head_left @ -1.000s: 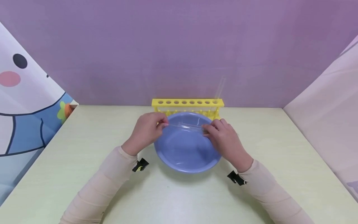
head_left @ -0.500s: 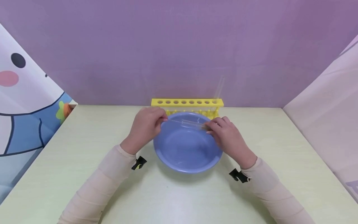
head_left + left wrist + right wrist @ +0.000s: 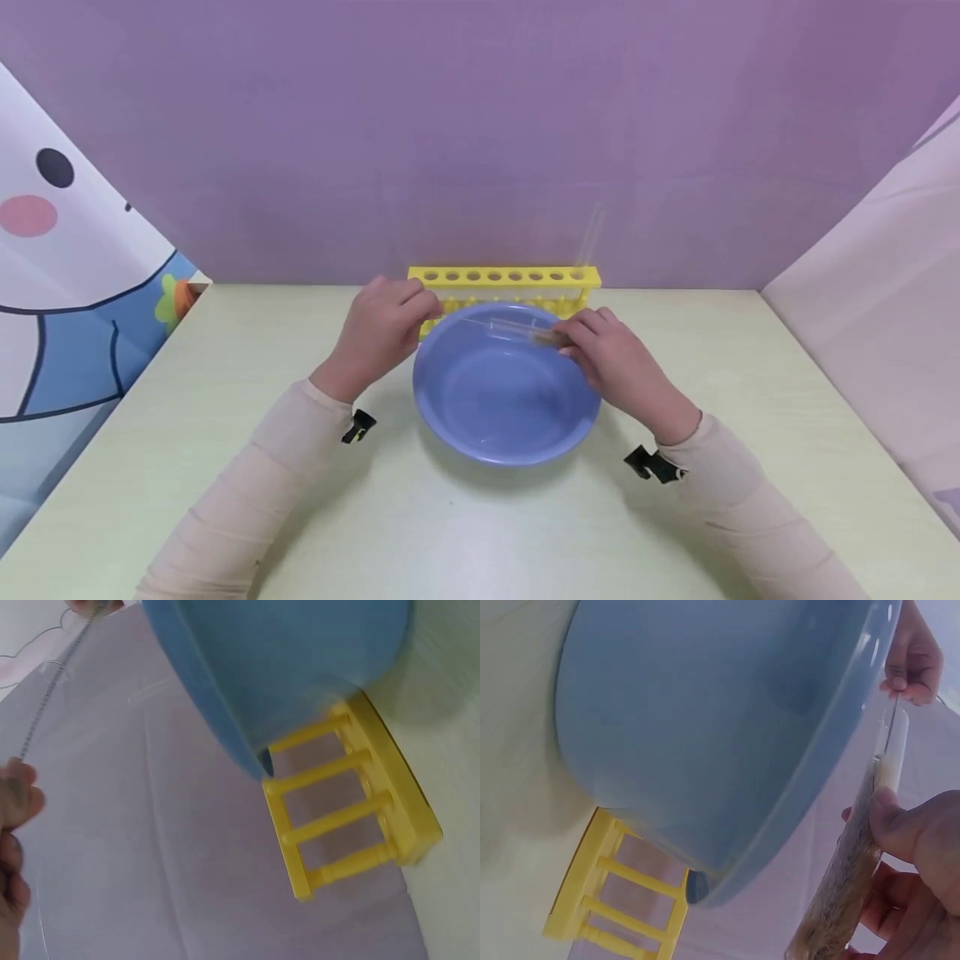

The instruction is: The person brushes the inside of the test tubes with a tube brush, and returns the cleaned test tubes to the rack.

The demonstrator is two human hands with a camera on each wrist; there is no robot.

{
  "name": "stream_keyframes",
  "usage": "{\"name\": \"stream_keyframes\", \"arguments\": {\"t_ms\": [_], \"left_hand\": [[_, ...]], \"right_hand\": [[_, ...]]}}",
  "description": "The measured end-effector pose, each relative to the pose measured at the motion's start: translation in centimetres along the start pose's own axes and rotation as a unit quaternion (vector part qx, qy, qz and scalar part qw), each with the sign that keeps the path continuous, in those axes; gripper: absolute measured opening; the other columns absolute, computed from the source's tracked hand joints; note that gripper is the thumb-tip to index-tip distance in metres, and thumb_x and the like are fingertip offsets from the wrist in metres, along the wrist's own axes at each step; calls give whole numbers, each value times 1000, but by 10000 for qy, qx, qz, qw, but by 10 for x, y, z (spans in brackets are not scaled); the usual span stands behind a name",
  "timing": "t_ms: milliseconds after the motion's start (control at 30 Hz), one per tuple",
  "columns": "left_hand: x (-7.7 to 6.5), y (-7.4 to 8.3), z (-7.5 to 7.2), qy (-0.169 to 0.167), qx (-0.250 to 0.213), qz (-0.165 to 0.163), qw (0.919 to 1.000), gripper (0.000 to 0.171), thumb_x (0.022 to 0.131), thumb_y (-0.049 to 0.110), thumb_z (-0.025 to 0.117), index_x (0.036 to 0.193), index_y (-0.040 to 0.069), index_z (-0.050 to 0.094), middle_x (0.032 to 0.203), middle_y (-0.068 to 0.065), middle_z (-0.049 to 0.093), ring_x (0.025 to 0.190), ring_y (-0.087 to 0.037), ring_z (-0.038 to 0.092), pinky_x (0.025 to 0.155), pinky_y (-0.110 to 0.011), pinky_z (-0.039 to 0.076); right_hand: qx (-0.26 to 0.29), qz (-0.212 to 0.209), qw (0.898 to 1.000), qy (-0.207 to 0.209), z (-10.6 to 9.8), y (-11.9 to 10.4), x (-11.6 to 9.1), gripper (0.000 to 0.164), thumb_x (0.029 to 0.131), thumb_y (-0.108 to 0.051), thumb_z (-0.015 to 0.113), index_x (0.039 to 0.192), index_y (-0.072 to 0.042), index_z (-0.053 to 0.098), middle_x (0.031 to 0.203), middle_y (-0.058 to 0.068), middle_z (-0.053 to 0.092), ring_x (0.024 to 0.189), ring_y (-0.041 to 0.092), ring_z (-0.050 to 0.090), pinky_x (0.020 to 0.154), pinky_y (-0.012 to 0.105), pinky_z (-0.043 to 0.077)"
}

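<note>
Over the far part of a blue basin [image 3: 495, 392], my right hand [image 3: 615, 358] holds a clear test tube [image 3: 513, 327] tilted, its mouth towards the left. Inside the tube are the pale brown bristles of a test tube brush [image 3: 847, 877], seen in the right wrist view. A thin twisted wire handle [image 3: 49, 694] runs out of the tube's mouth. My left hand [image 3: 382, 329] pinches the end of this wire, just left of the basin's rim. In the head view the right fingers cover the tube's closed end.
Behind the basin stands a yellow test tube rack [image 3: 504, 277]. Another clear test tube [image 3: 591, 237] leans in its rightmost hole. A purple backdrop [image 3: 480, 150] rises behind the pale table [image 3: 480, 533].
Both hands have drifted slightly apart and away from me, the left going left and the right going right. The tube and wire have shifted with them; both grips have stayed.
</note>
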State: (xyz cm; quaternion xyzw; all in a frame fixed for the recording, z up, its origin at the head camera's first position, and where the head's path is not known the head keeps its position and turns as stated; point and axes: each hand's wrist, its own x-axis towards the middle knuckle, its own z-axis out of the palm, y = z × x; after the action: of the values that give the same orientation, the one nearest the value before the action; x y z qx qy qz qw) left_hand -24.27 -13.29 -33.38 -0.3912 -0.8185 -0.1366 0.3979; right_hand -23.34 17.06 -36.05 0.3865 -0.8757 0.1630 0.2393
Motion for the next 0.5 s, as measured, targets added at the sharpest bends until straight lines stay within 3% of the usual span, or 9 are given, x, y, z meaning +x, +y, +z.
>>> {"name": "stream_keyframes", "arguments": {"t_ms": [133, 500], "left_hand": [[0, -6, 1, 246, 294, 407, 9984, 22, 76, -14, 63, 77, 8, 60, 65, -4, 54, 52, -18, 45, 54, -30, 25], [-6, -19, -3, 508, 756, 922, 9916, 16, 81, -8, 60, 77, 7, 59, 65, -5, 56, 54, -19, 51, 57, -32, 34]], "right_hand": [[-108, -73, 9999, -46, 0, 1, 1, 25, 84, -6, 68, 107, 2, 61, 98, 13, 60, 81, 27, 51, 68, 36, 46], [196, 219, 9978, -593, 2, 4, 1, 25, 87, -6, 64, 110, 3, 60, 100, 12, 60, 86, 25, 49, 73, 36, 47]]}}
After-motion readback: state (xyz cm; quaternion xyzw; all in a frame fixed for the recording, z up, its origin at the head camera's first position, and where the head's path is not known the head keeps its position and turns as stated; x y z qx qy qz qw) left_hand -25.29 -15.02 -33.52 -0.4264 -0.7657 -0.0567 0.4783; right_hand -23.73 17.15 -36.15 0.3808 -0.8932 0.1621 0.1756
